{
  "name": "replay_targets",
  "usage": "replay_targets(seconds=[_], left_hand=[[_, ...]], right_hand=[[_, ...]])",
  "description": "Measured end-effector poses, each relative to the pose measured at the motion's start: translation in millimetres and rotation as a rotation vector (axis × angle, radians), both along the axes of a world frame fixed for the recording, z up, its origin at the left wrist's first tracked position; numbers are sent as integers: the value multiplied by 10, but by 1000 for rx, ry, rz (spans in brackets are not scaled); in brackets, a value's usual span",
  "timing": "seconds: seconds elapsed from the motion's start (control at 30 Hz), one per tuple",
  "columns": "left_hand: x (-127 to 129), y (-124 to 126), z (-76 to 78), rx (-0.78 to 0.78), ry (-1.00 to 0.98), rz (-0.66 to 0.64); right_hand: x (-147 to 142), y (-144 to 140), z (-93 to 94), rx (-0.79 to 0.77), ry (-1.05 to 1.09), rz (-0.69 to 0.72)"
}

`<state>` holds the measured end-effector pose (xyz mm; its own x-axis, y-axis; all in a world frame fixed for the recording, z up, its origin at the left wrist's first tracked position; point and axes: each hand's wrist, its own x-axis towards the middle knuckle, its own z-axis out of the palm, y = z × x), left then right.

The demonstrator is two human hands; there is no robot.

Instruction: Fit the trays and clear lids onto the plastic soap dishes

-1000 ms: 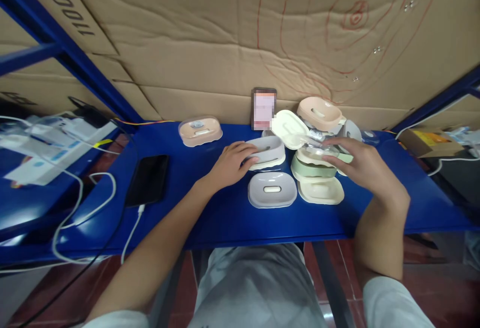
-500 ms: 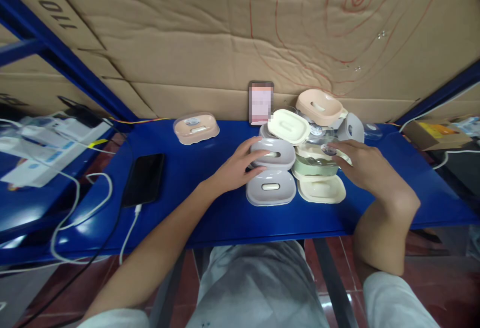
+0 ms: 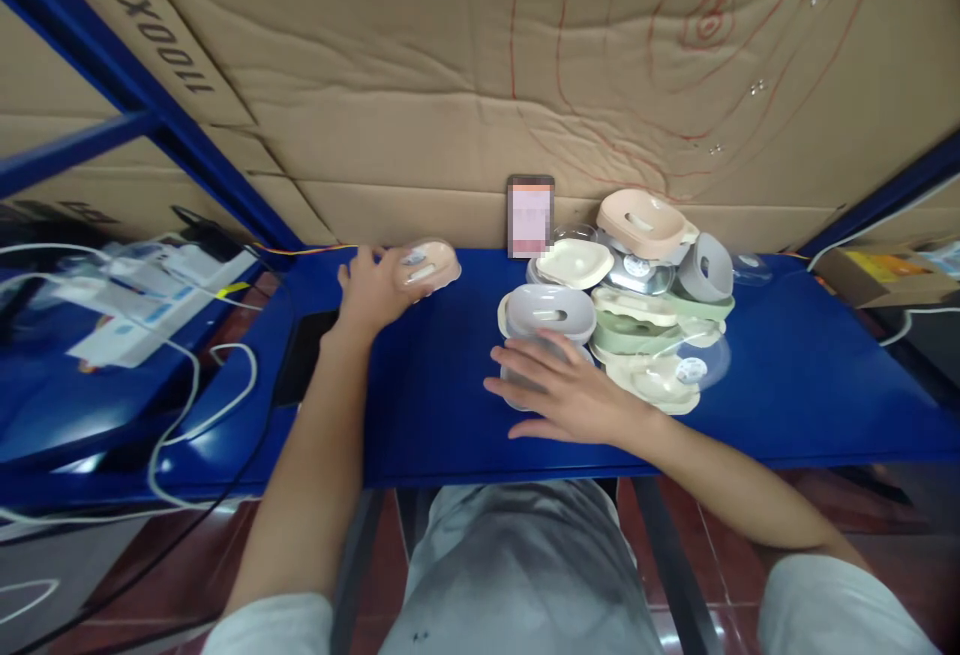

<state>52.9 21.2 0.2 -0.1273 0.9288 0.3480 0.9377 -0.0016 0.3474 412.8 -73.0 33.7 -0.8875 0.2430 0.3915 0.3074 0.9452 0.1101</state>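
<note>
At the back left of the blue table, my left hand is closed around the left end of a peach soap box with a clear lid, thumb in front. My right hand is open, fingers spread over a grey soap dish in the front row, mostly hidden beneath it. Just behind the fingertips lies another grey soap dish with a slot. Beside my right wrist is a cream soap dish, with a clear lid bearing a round sticker leaning at its right.
More soap dishes are piled behind: a green one, a cream tray, a peach one and a tilted grey one. A phone leans on the cardboard. Left are a black phone, white cables and a power strip.
My left hand has left the grey dishes and moved left to the peach soap box. My right hand has moved left and forward from the clear lid, which now lies lower, by the cream dish.
</note>
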Motion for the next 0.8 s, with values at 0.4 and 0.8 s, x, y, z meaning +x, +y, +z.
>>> replay_targets(seconds=[0.4, 0.8], left_hand=[[505, -125, 203, 300, -124, -371], [1282, -536, 217, 542, -78, -779]], right_hand=[[148, 258, -44, -117, 309, -213], [498, 460, 189, -171, 428, -346]])
